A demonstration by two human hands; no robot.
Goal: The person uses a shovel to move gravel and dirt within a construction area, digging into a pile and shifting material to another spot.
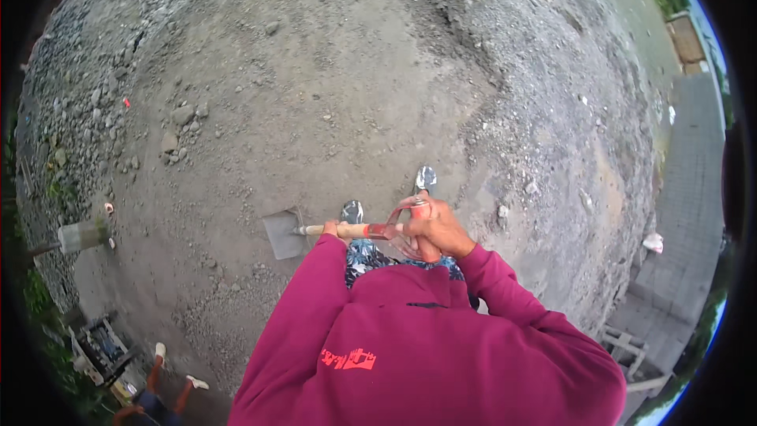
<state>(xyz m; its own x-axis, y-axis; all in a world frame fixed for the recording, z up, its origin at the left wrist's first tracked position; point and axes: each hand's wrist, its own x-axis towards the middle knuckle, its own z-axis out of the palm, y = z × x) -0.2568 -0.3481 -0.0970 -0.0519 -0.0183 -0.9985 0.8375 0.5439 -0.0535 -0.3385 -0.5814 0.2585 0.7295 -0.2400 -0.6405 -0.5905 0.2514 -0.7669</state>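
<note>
A shovel (355,230) lies crosswise in front of my body, with a wooden shaft and a red handle end. Its flat grey blade (284,235) points to the left, just over the gravelly ground or resting on it; I cannot tell which. My left hand (335,229) is closed around the shaft near the blade, partly covered by the maroon sleeve. At the other end, my right hand (444,229) is wrapped round the red grip (422,217). Both of my shoes (426,179) show beyond the shovel.
Loose stones (183,115) and coarse gravel spread over the left side, with a grey gravel slope (552,126) on the right. A pale cylindrical object (81,236) stands at far left. Another person (160,394) is at lower left beside a machine (102,347). Grey paving (686,189) borders the right.
</note>
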